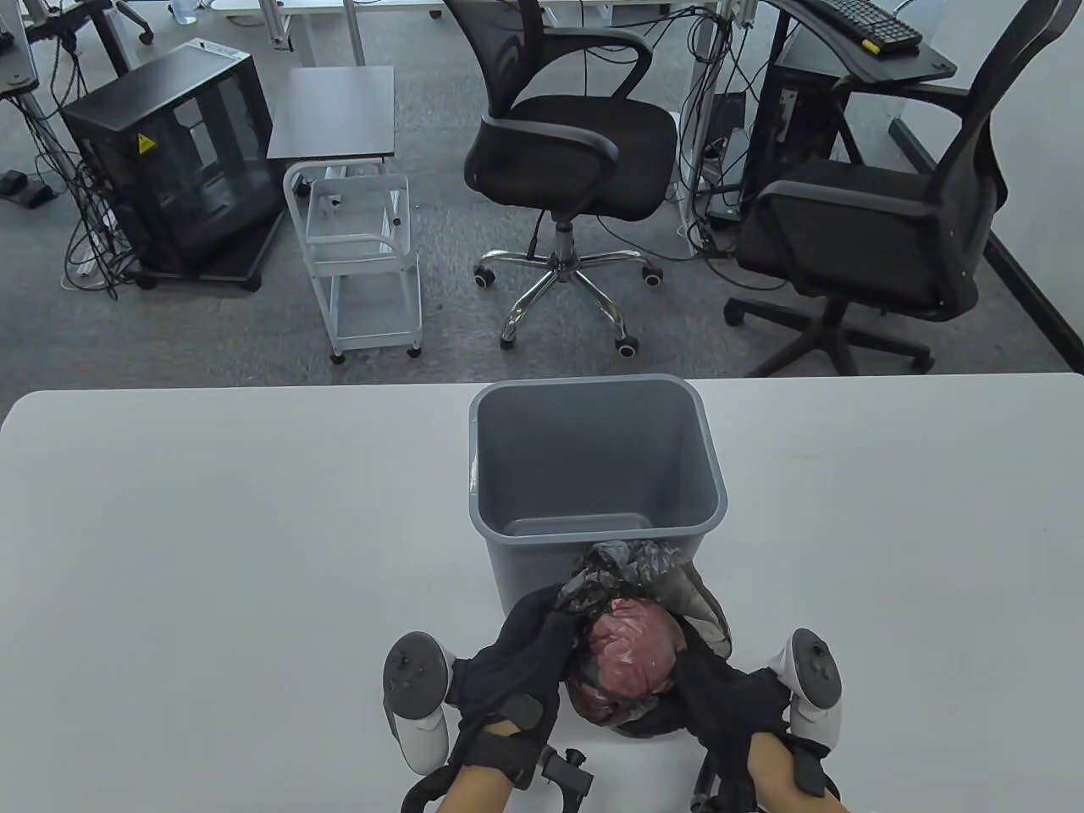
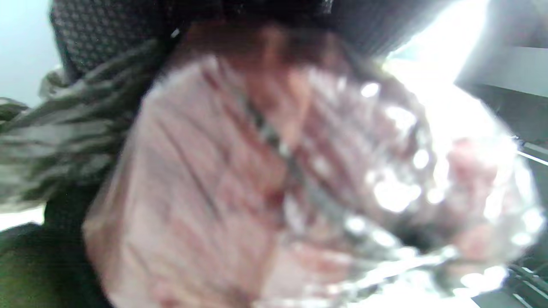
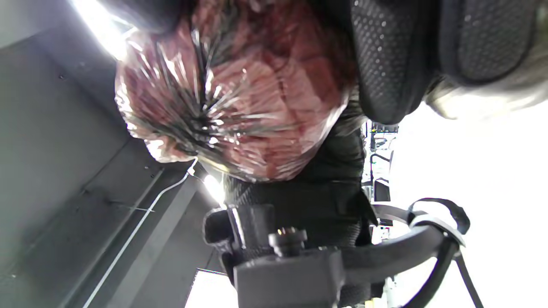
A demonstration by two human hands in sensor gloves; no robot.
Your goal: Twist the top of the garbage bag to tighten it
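Observation:
A translucent garbage bag (image 1: 633, 650) with reddish contents lies near the table's front edge, just in front of a grey bin (image 1: 593, 457). Its gathered grey top (image 1: 631, 566) points toward the bin. My left hand (image 1: 542, 622) grips the bag's left side near the top. My right hand (image 1: 690, 656) grips its right side. In the left wrist view the bag (image 2: 274, 179) fills the frame, blurred, with the bunched top (image 2: 55, 141) at the left. In the right wrist view the bag (image 3: 239, 98) hangs beside my gloved fingers (image 3: 385, 64).
The grey bin stands upright on the white table (image 1: 212, 550), touching or nearly touching the bag's top. Office chairs (image 1: 576, 152), a white cart (image 1: 364, 246) and a black cabinet (image 1: 169, 161) stand on the floor beyond the table.

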